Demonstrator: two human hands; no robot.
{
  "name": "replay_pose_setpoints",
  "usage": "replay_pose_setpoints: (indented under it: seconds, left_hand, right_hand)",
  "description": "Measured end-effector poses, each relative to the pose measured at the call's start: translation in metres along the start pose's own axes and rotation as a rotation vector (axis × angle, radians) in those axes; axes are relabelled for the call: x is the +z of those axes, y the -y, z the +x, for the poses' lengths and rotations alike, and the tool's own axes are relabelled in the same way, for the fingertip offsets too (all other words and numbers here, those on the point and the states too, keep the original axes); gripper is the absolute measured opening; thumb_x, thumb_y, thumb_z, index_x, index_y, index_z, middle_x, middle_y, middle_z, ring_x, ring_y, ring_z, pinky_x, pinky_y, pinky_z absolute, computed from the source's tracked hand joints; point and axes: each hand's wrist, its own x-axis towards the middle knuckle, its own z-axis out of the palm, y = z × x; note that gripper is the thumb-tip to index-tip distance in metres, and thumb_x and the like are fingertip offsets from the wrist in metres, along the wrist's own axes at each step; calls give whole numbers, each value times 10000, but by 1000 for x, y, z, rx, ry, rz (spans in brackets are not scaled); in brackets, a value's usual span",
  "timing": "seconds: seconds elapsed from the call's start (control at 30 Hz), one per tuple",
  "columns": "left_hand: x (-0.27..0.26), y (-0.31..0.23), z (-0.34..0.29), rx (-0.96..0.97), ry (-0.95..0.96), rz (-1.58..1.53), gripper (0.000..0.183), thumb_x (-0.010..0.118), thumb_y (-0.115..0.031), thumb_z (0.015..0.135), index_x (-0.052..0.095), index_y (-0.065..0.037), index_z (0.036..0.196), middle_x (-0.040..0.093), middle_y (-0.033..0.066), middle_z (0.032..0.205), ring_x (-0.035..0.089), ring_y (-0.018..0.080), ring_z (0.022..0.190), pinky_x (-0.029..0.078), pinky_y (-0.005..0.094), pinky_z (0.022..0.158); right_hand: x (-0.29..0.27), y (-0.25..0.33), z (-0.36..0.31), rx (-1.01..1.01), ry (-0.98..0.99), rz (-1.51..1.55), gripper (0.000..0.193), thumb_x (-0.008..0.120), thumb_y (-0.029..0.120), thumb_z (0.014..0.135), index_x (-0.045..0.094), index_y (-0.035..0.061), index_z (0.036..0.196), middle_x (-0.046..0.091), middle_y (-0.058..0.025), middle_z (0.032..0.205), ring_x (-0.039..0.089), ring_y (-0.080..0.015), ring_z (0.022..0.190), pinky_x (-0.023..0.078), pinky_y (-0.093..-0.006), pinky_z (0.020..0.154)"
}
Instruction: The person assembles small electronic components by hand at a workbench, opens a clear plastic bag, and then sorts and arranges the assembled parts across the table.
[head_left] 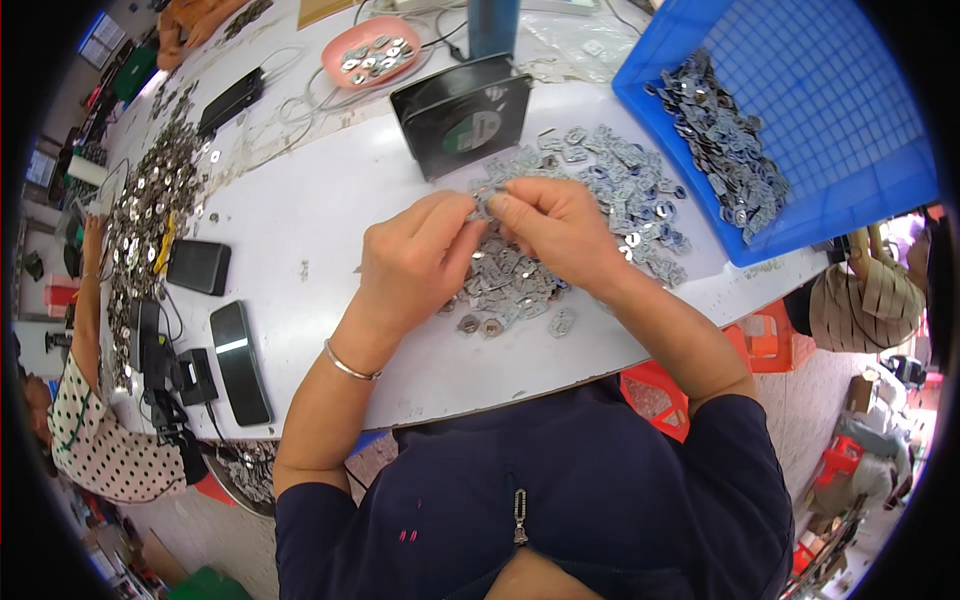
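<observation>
My left hand (415, 252) and my right hand (560, 228) meet over the middle of the white table. Thumbs and fingers of both are pinched together around a small grey metal part (483, 197), mostly hidden by the fingertips. Under and between my hands lies a pile of loose small metal parts (515, 275), grey plates with some shiny round pieces. More of these grey metal plates (625, 180) spread to the right of my right hand. Just beyond my fingertips stands a black square cooling fan (465, 118), upright on the table.
A blue plastic crate (850, 130) at right holds a heap of metal parts (725, 140). A pink bowl (340, 52) with parts stands at the back. At left lie a phone (241, 365), a black box (198, 267) and scattered metal pieces (150, 215). A person in dotted clothing (115, 440) works there.
</observation>
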Motion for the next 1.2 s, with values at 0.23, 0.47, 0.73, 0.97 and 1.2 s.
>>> replay_pose_setpoints:
  seconds: [0.23, 0.47, 0.73, 0.97, 1.2]
  left_hand:
    - [-3, 2, -6, -93, 235, -215, 273, 732, -4, 771, 658, -13, 1033, 686, 124, 894, 678, 231, 738, 540, 304, 664]
    - [-10, -11, 4, -120, 241, -191, 496, 763, -17, 739, 597, -28, 1206, 686, 142, 1002, 682, 252, 859, 537, 308, 735]
    - [-10, -18, 2, -207, 355, -306, 582, 763, -4, 710, 577, -33, 1261, 681, 149, 1071, 684, 254, 954, 545, 318, 815]
    - [-30, -14, 8, -308, 396, -332, 456, 720, -55, 796, 599, -4, 1232, 699, 135, 936, 682, 196, 851, 538, 289, 742]
    - [-37, -3, 11, -563, 625, -639, 172, 616, -121, 911, 624, 27, 825, 557, 38, 598, 518, 90, 520, 427, 255, 503]
  right_hand:
    - [-11, -11, -16, -231, 44, -304, 234, 598, 175, 914, 618, -3, 762, 562, -77, 639, 515, -152, 587, 408, -328, 550]
    - [-9, -1, -20, -437, 13, -335, 163, 623, 135, 883, 635, 4, 788, 574, -121, 688, 554, -262, 644, 444, -375, 601]
    - [-5, -4, -16, -370, 172, -352, 186, 632, 151, 873, 642, -3, 768, 595, -138, 707, 573, -287, 643, 455, -384, 605]
    - [-12, 18, -14, -295, 154, -434, 229, 626, 160, 875, 600, -8, 721, 571, -138, 676, 527, -271, 621, 436, -373, 600]
    - [-12, 13, -9, -303, 175, -370, 264, 619, 151, 876, 540, -13, 685, 486, -91, 603, 449, -196, 592, 389, -345, 565]
